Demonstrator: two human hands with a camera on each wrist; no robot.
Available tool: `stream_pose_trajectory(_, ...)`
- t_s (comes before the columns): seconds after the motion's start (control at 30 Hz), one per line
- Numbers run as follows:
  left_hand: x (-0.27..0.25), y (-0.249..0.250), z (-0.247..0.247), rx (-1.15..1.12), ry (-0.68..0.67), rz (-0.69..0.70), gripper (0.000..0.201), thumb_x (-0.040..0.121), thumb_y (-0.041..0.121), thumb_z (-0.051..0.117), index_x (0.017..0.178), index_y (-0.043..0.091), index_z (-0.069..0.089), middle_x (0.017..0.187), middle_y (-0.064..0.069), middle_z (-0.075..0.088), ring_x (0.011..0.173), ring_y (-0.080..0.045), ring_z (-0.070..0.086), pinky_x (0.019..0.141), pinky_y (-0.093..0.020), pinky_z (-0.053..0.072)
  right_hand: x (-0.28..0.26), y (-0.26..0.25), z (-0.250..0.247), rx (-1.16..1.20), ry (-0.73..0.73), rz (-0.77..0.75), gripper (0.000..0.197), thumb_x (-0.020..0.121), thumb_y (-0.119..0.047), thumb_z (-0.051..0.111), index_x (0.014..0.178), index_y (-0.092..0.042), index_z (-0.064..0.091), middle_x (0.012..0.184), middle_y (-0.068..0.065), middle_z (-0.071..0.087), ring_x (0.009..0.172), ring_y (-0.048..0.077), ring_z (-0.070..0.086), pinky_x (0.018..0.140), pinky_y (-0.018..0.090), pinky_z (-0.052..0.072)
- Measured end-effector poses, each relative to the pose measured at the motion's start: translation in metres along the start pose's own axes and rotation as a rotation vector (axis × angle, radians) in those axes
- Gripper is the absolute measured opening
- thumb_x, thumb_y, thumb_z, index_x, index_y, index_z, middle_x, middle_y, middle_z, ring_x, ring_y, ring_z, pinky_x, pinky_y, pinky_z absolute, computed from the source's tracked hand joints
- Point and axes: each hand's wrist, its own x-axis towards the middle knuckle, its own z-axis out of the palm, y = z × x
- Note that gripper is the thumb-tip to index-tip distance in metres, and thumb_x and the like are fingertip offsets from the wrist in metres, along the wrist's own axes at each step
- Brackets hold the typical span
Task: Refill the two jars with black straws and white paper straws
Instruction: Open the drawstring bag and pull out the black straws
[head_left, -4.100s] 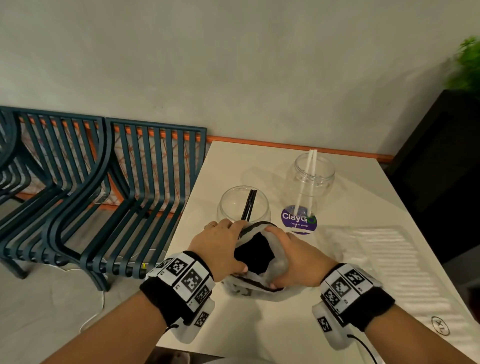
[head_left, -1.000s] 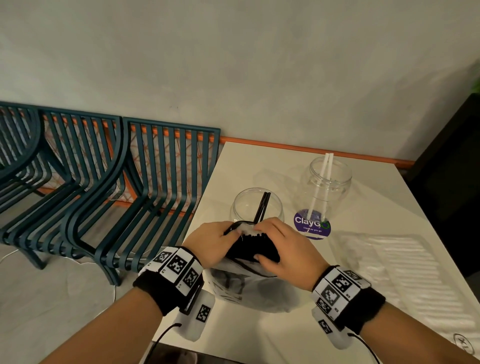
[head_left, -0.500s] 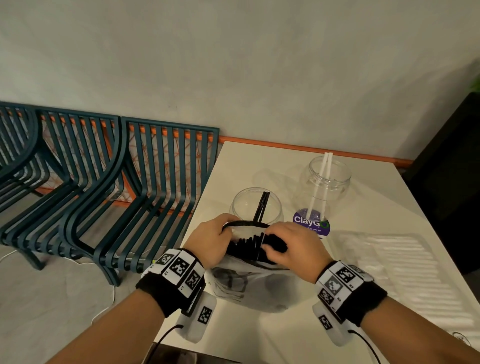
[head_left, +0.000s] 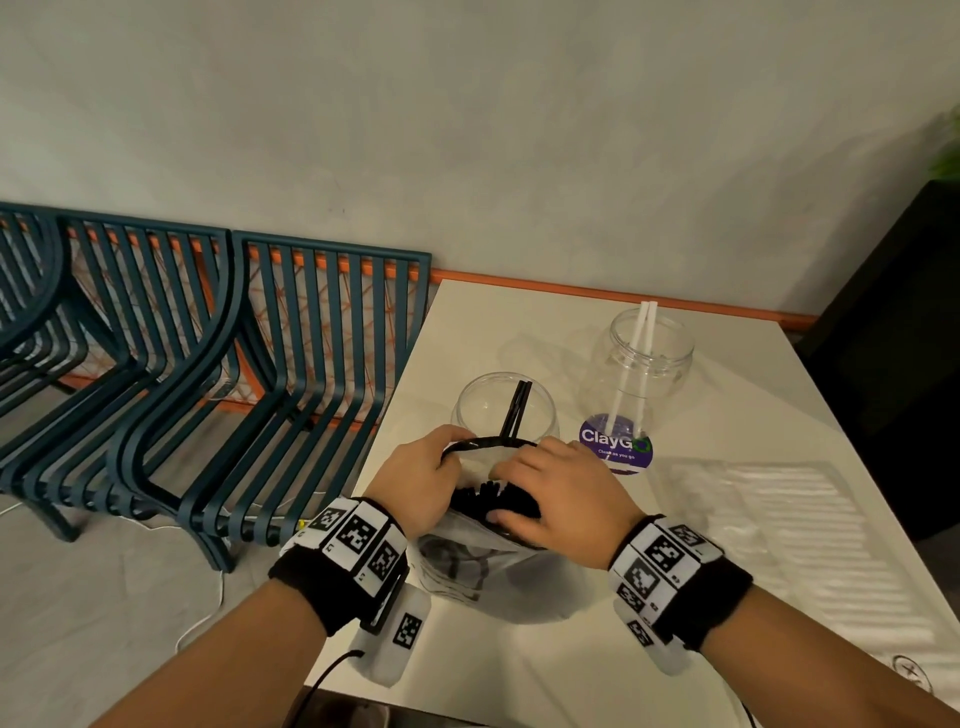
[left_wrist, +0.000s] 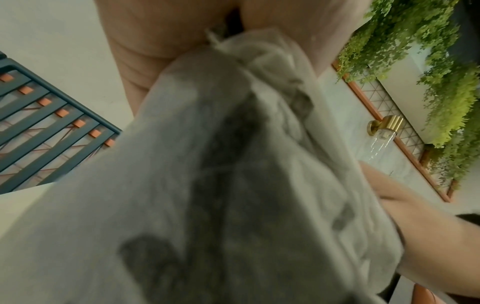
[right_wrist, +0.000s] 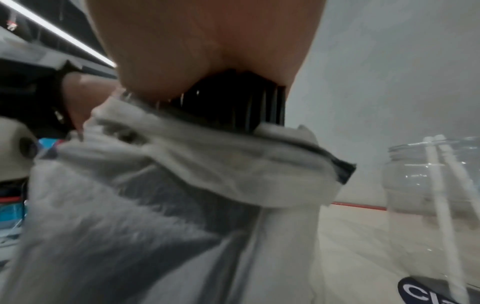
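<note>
Two hands work at one bag. The left hand (head_left: 423, 480) pinches the dark rim of the grey pouch (head_left: 467, 561) and holds its mouth wide; the right hand (head_left: 558, 496) is curled around a bundle of black straws (head_left: 493, 496) that stands out of the pouch, just under its palm.

Just beyond both hands stands the round jar (head_left: 504, 410) with two black straws in it. The taller jar (head_left: 647, 358), with white paper straws (head_left: 636, 353), is beyond the right hand and a little outward. A clear packet (head_left: 769, 519) lies on the table (head_left: 519, 338) outside the right wrist.

To do this step well, I think the right hand should grip the bundle firmly near its top and lift it straight up, while the left hand holds the pouch down so that it does not rise too. Loose straws may slip out, so a tight, even grip is needed.
</note>
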Motion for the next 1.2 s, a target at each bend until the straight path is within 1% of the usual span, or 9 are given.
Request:
stream_pose_trajectory(0.17,-0.005,-0.003,-0.005,-0.026,0.057,-0.022,0.031,0.096,0.013,0.038,0.118,0.026,0.056,0.087,0.004,0.064,0.080,-0.009,0.058,0.070,-0.021,0.048,-0.006,0.011,0.003,0.151,0.165,0.028,0.025,0.087,-0.047,0.054,0.090,-0.024,0.065,0.082,-0.011,0.062,0.077,0.012,0.053,0.066,0.026,0.044)
stream_pose_trajectory(0.3,-0.007,-0.002,-0.002,-0.082,0.066,-0.032,0.030,0.096,0.014,0.039,0.119,0.026,0.055,0.084,-0.002,0.065,0.079,-0.017,0.061,0.072,-0.031,0.051,-0.004,0.013,-0.007,0.317,0.195,0.083,0.035,0.087,-0.047,0.053,0.110,-0.022,0.063,0.101,-0.009,0.062,0.091,0.013,0.054,0.080,0.033,0.048)
stream_pose_trajectory(0.43,-0.007,-0.001,0.001,-0.098,0.080,-0.014,0.029,0.096,0.012,0.040,0.119,0.025,0.052,0.068,-0.003,0.060,0.061,-0.014,0.054,0.055,-0.017,0.043,0.004,-0.005,-0.007,0.218,0.027,-0.048,0.045,0.089,-0.056,0.048,0.125,-0.029,0.055,0.119,-0.010,0.057,0.107,0.014,0.051,0.088,0.030,0.042)
stream_pose_trajectory(0.57,-0.012,-0.003,-0.006,-0.127,0.064,0.062,0.029,0.093,0.008,0.046,0.110,0.031,0.049,0.089,-0.002,0.067,0.077,-0.015,0.063,0.076,-0.032,0.053,0.007,-0.006,0.002,0.134,0.011,-0.023,0.040,0.090,-0.056,0.042,0.107,-0.029,0.066,0.097,-0.012,0.063,0.090,0.014,0.056,0.076,0.031,0.043)
stream_pose_trajectory(0.67,-0.024,-0.009,-0.017,-0.040,0.083,0.205,0.032,0.089,0.005,0.055,0.095,0.036,0.059,0.106,0.009,0.059,0.095,-0.005,0.058,0.088,-0.017,0.045,0.006,0.000,0.005,0.153,0.032,0.012,0.036,0.093,-0.051,0.041,0.103,-0.028,0.067,0.091,-0.012,0.064,0.084,0.015,0.057,0.071,0.027,0.036)
stream_pose_trajectory(0.73,-0.032,-0.011,-0.024,0.083,0.084,0.234,0.027,0.090,0.013,0.057,0.101,0.037,0.062,0.110,0.011,0.054,0.096,-0.002,0.055,0.088,-0.014,0.042,0.005,0.001,0.006,0.175,0.046,0.036,0.035,0.093,-0.049,0.042,0.104,-0.028,0.067,0.092,-0.012,0.065,0.084,0.014,0.058,0.071,0.026,0.035)
stream_pose_trajectory(0.87,-0.037,-0.008,-0.029,0.187,0.055,0.055,0.028,0.094,0.033,0.051,0.122,0.031,0.048,0.105,0.008,0.058,0.086,-0.010,0.059,0.076,-0.025,0.048,0.006,-0.001,0.005,0.249,0.117,0.067,0.032,0.093,-0.044,0.044,0.111,-0.025,0.064,0.102,-0.010,0.064,0.089,0.014,0.057,0.076,0.032,0.047)
stream_pose_trajectory(1.0,-0.035,-0.006,-0.023,-0.012,0.119,-0.035,0.019,0.094,0.023,0.052,0.113,0.025,0.055,0.094,0.003,0.063,0.087,-0.014,0.062,0.074,-0.031,0.053,0.008,-0.011,-0.002,0.300,0.085,0.026,0.045,0.093,-0.056,0.041,0.124,-0.027,0.057,0.116,-0.011,0.058,0.102,0.012,0.053,0.086,0.028,0.043)
stream_pose_trajectory(1.2,-0.034,-0.014,-0.018,-0.292,0.093,-0.101,0.025,0.093,0.005,0.048,0.098,0.027,0.060,0.094,0.000,0.065,0.082,-0.021,0.063,0.067,-0.033,0.053,0.007,-0.015,-0.004,0.174,-0.015,0.016,0.059,0.087,-0.072,0.032,0.124,-0.032,0.056,0.114,-0.010,0.062,0.100,0.014,0.057,0.083,0.032,0.046)
